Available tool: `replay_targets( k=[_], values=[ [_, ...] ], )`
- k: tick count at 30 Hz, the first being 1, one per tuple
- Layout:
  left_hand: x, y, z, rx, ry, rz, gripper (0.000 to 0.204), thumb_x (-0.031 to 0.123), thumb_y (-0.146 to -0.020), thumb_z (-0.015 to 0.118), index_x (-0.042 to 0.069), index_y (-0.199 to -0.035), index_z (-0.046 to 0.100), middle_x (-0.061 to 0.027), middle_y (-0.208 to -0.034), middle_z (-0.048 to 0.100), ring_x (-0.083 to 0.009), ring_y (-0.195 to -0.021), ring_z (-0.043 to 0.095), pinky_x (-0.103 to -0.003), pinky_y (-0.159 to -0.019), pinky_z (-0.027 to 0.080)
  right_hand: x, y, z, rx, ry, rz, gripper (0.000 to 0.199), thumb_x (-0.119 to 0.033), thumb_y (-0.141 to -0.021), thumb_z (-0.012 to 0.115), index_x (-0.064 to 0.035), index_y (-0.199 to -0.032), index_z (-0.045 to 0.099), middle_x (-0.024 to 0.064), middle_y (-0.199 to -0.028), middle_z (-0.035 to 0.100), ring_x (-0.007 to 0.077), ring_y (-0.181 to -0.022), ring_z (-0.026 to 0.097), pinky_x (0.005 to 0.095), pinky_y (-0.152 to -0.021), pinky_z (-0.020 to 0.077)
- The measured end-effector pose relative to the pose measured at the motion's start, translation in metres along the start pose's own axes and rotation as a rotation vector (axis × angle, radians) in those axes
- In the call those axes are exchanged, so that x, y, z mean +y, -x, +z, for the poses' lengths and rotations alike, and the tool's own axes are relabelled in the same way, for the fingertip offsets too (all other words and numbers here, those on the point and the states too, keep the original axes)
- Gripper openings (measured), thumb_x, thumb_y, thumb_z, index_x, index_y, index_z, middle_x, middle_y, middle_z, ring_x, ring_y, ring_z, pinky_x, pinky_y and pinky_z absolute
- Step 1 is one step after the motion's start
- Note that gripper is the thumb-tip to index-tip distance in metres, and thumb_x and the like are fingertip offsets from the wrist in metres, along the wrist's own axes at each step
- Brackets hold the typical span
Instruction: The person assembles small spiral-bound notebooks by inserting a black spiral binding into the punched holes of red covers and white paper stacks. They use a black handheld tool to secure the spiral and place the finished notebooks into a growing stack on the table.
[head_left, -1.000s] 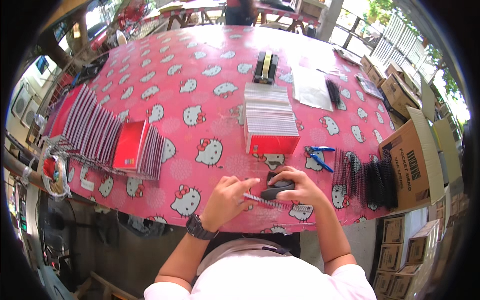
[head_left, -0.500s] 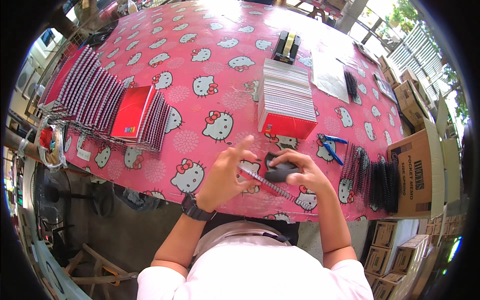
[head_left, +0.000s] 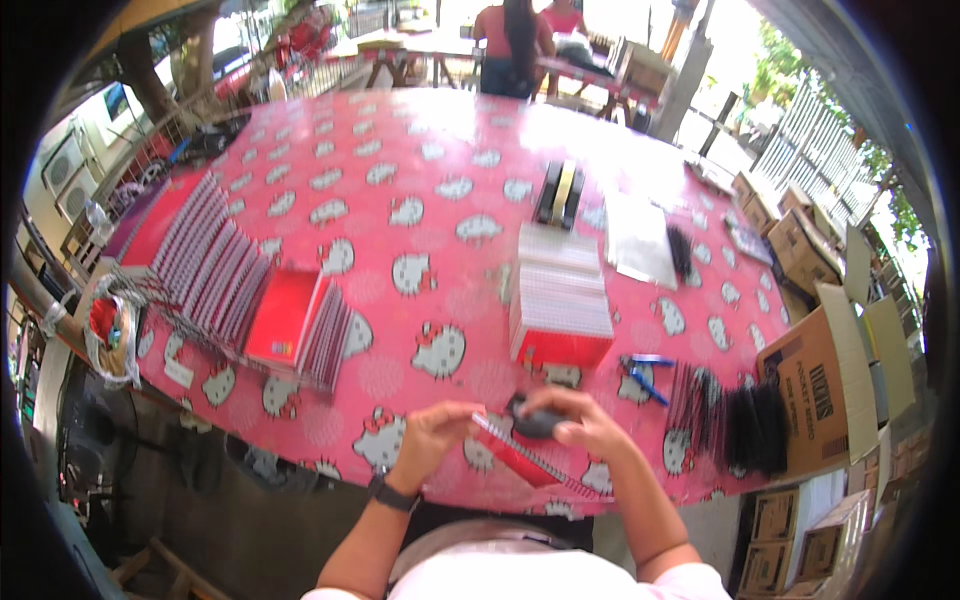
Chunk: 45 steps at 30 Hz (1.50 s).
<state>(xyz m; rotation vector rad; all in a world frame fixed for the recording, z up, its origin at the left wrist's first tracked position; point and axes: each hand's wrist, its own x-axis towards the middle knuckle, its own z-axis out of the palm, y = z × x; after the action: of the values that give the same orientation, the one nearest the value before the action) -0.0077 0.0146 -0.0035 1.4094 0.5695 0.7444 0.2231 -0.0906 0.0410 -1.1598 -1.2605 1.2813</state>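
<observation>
My left hand (head_left: 438, 438), with a dark watch on its wrist, pinches the upper left end of a small red notebook (head_left: 512, 455). A dark spiral coil (head_left: 578, 486) runs along the notebook's edge and sticks out past its lower right end. My right hand (head_left: 590, 425) is curled over a rounded black device (head_left: 537, 421) beside the notebook; its exact kind is unclear. Just beyond stands a stack of unbound notepads (head_left: 562, 285) with a red cover in front. Blue-handled pliers (head_left: 648, 378) lie to the right, near a heap of black spiral coils (head_left: 740, 425).
Rows of bound notebooks (head_left: 205, 265) fill the table's left side. A tape dispenser (head_left: 560, 195) and a white sheet (head_left: 638, 240) lie farther back. An open cardboard box (head_left: 815, 385) stands at the right edge. People (head_left: 510, 50) are at a far table.
The view has tilted up, showing more background. My left fingers, spread before, now close on the notebook's end. The right hand stays on the black device.
</observation>
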Motion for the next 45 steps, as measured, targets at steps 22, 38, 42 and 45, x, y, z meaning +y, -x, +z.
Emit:
replay_targets(
  k=[22,38,42,45],
  values=[
    [0.033,-0.007,0.027,-0.046,0.14,-0.053,0.014,0.006,-0.092,0.062,0.002,-0.105,0.067,0.0008,-0.094,0.065,-0.0033,-0.084,0.057,-0.017,-0.072,0.045,0.004,0.038,-0.011,0.682,1.207,-0.105,0.067,-0.047,-0.068,0.081,-0.0086,-0.118,0.061,0.0204,-0.132,0.048,0.0367,-0.118,0.048,0.0418,-0.1,0.04],
    [0.053,0.003,0.047,0.167,0.026,0.095,0.017,0.007,-0.087,0.069,-0.001,-0.102,0.068,-0.003,-0.088,0.067,-0.0064,-0.079,0.058,-0.02,-0.071,0.046,-0.022,0.001,0.056,0.433,0.612,-0.467,0.031,-0.012,-0.081,0.071,-0.0049,-0.111,0.065,0.0106,-0.081,0.063,0.0272,-0.078,0.063,0.0348,-0.071,0.051],
    [0.048,0.003,0.044,0.135,0.027,0.065,0.016,0.006,-0.087,0.069,-0.001,-0.101,0.068,-0.0032,-0.088,0.067,-0.0062,-0.08,0.059,-0.02,-0.072,0.047,-0.027,0.004,0.055,0.5,0.614,-0.481,0.029,-0.01,-0.082,0.07,-0.0047,-0.11,0.065,0.0096,-0.087,0.065,0.0236,-0.081,0.064,0.0339,-0.071,0.0514],
    [0.05,0.005,0.047,0.147,0.034,0.058,0.015,0.003,-0.087,0.068,-0.002,-0.1,0.068,-0.0033,-0.088,0.067,-0.006,-0.081,0.06,-0.019,-0.072,0.048,-0.029,0.007,0.054,0.474,0.584,-0.401,0.027,-0.009,-0.082,0.071,-0.0041,-0.108,0.065,0.0088,-0.091,0.064,0.0208,-0.083,0.065,0.0314,-0.07,0.052]
  ],
)
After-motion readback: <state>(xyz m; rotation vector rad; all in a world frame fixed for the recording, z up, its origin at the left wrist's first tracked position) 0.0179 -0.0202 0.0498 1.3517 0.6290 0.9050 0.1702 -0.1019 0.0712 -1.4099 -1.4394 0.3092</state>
